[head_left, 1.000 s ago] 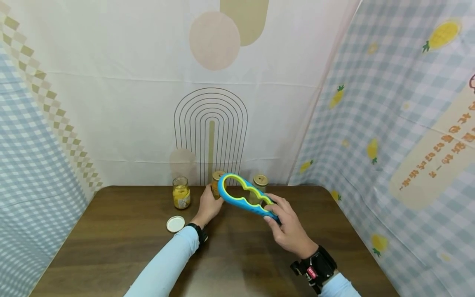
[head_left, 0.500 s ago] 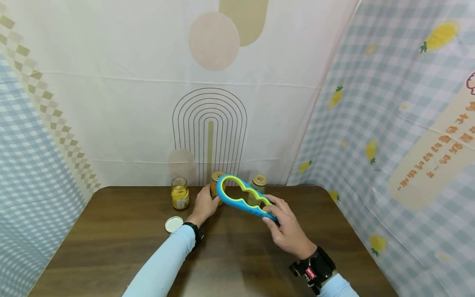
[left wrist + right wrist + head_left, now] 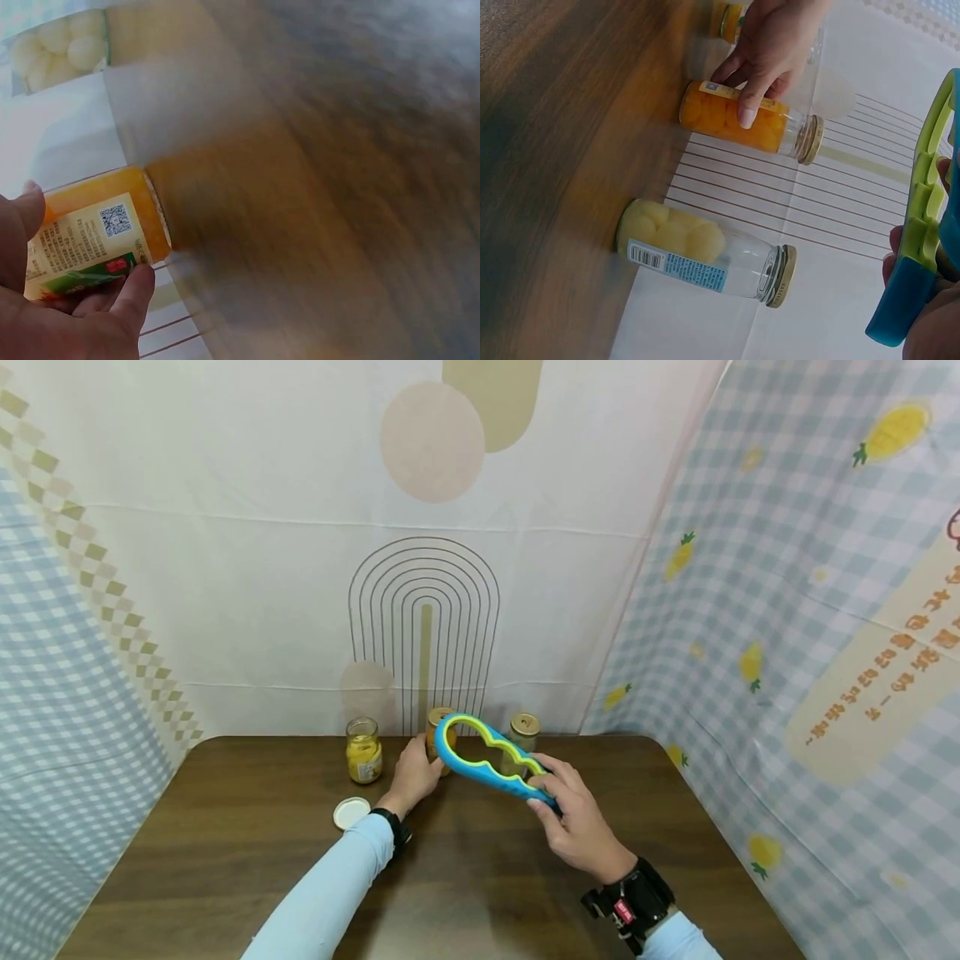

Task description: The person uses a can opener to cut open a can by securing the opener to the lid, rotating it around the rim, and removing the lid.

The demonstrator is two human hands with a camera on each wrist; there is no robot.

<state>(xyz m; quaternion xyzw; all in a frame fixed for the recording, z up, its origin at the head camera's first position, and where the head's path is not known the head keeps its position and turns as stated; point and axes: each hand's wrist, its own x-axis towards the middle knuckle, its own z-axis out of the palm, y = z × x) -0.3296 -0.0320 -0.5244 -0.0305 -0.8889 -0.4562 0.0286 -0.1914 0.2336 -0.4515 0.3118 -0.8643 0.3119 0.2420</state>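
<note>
At the back of the table, my left hand [image 3: 414, 775] grips a glass jar of orange fruit [image 3: 705, 111] by its side, thumb and fingers around the label. That jar stands upright with its gold lid [image 3: 810, 140] on. My right hand [image 3: 581, 827] holds a blue and lime-green jar opener [image 3: 486, 772] by its handle end, raised above the table. From the head view, the opener's wide loop overlaps the orange jar. A second lidded jar, of pale round fruit [image 3: 671, 229], stands to the right, partly behind the opener in that view.
An uncovered jar of yellow fruit [image 3: 364, 758] stands left of my left hand. In front of it a lid [image 3: 352, 813] lies with its white inside up. A patterned cloth [image 3: 285, 610] hangs behind the brown wooden table [image 3: 465, 893].
My left hand and the orange jar shift slightly left and nearer between the first two frames. Since then, the jar opener has drifted slightly left; the hand on the jar holds still.
</note>
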